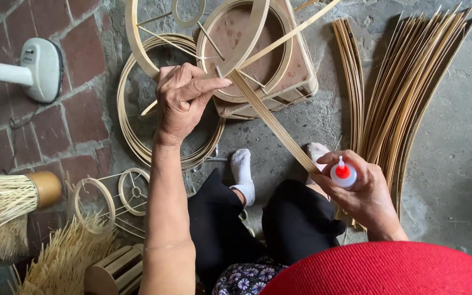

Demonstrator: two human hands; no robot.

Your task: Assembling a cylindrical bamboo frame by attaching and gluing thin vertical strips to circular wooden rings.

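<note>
Left hand pinches flat, pale bamboo strips against a round bamboo hoop; right hand clamps their lower end and a small red-capped plastic bottle.

Soft, even daylight, faint shadows, no glare; sharp throughout, with slight wide-angle stretch at the edges.

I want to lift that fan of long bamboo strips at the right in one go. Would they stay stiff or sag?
The bamboo strips look thin and already curve along their length, so they would probably flex and droop. They lie loose and splayed, so they may well slide apart. Likely light.
</note>
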